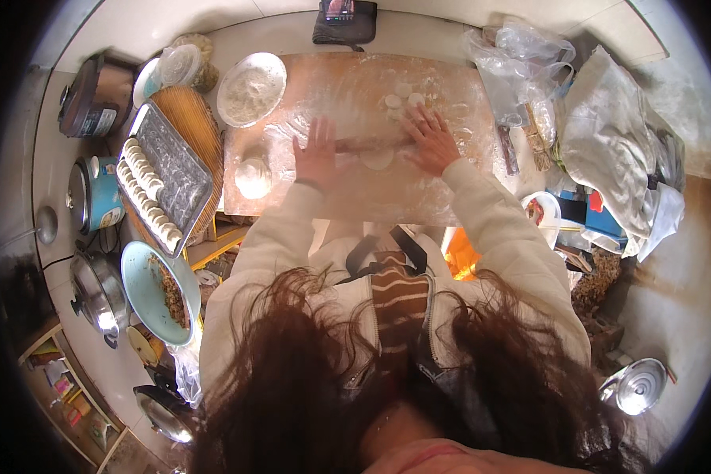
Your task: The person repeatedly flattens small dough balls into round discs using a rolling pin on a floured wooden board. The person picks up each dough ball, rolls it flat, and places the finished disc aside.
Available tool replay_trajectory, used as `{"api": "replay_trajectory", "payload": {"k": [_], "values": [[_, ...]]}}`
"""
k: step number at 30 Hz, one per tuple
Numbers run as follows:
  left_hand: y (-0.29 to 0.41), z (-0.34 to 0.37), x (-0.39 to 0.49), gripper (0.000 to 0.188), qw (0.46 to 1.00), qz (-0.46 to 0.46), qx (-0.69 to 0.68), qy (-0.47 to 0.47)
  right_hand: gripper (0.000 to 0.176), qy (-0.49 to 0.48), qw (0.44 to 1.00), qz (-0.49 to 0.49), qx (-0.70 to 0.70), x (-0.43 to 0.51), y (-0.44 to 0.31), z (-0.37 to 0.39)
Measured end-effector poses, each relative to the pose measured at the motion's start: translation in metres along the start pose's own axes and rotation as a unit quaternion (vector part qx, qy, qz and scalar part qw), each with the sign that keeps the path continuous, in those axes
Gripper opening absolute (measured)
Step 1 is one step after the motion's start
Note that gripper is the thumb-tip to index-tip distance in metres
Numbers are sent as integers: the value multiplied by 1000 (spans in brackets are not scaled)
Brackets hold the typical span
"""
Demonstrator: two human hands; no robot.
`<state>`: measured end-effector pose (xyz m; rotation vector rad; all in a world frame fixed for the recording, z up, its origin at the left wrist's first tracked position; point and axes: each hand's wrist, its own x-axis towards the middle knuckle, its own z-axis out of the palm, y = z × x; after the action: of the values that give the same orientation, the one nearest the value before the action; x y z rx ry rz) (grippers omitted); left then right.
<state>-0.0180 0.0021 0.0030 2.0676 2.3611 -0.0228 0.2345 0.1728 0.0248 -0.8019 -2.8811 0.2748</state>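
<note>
A slim rolling pin (372, 144) lies crosswise on the floured wooden board (355, 198), blurred in part. My left hand (316, 154) is spread flat over its left end, fingers pointing away from me. Over the right end rests my right hand (431, 142), fingers apart and unclenched. A thin round dough wrapper (378, 159) shows beneath and in front of the pin. Several small dough discs (394, 101) sit close together beyond my right fingers. To the left of my left hand is a smooth lump of dough (253, 178), with a white bowl of flour (252, 89) behind it.
At left, a dark tray (178, 154) with rows of dumplings (135, 169) rests on a round ridged board (186, 109). Nearer me stands a pale blue bowl (136, 296) with filling. A cleaver (508, 139) and plastic bags (518, 59) lie right; a phone (339, 9) is beyond the board.
</note>
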Motion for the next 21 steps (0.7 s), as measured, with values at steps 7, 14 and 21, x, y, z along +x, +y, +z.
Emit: {"api": "replay_trajectory", "payload": {"k": [7, 14, 21], "values": [[7, 16, -39, 105, 999, -15, 35, -32, 77, -76, 996, -38, -11, -35, -10, -4], [26, -48, -42, 106, 986, -1, 9, -168, 78, 23, 998, -61, 24, -46, 11, 21], [-7, 7, -9, 107, 999, -11, 39, 7, 80, 23, 999, -25, -20, -2, 5, 16]]}}
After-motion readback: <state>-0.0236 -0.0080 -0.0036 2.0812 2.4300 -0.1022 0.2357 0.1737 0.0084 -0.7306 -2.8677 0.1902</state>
